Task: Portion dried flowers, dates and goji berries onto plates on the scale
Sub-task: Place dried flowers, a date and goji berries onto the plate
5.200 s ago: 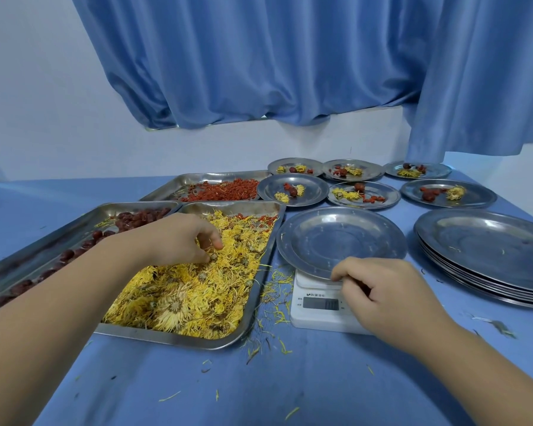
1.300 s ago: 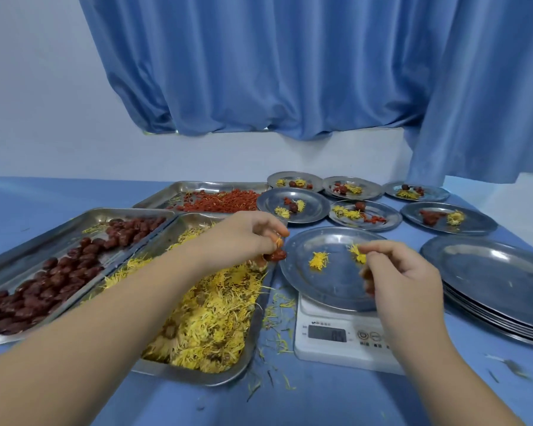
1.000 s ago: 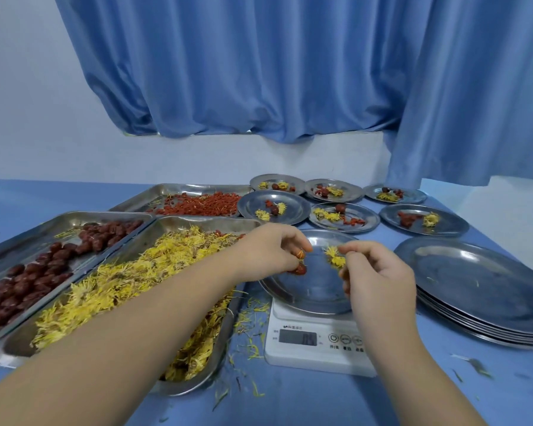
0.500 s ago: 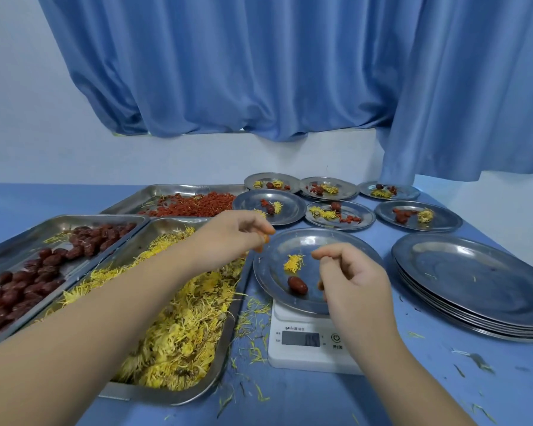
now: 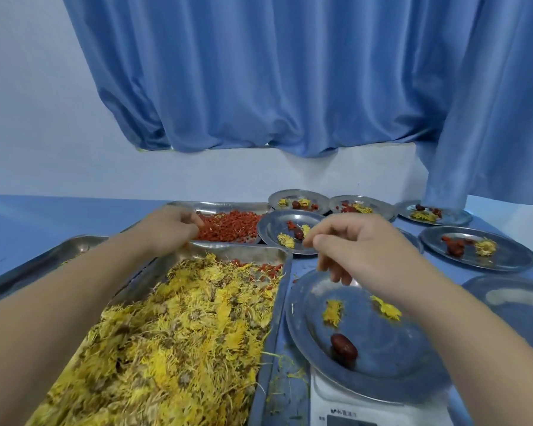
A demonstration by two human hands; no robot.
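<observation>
nearest the camera, the white scale [image 5: 345,407] carries a steel plate [image 5: 379,373] that holds two small tufts of dried flowers [image 5: 333,312] and one dark date [image 5: 344,347], the date lying apart from the tufts; no goji berries show on it, so that portion looks unfinished. to its left the big tray of dried flowers [image 5: 179,336] sits just beside the scale, with loose petals fallen between them. the right hand [image 5: 360,250] hovers over the plate's far rim, fingers loosely curled and apart, nothing seen in it. further back the left hand [image 5: 170,229] reaches to the near-left edge of the goji berry tray [image 5: 228,230], fingertips drawn together in a pinch; whether berries sit between them cannot be told. beyond lie the filled plates [image 5: 290,232], each with flowers, a date and berries.

the berries are probably tiny, light and slightly tacky, best taken as a fingertip pinch from the top of the heap and let fall low over the plate. the flowers look brittle and shed easily, so a soft grip suits them. the date seems firm, likely to roll on the smooth steel.
</observation>
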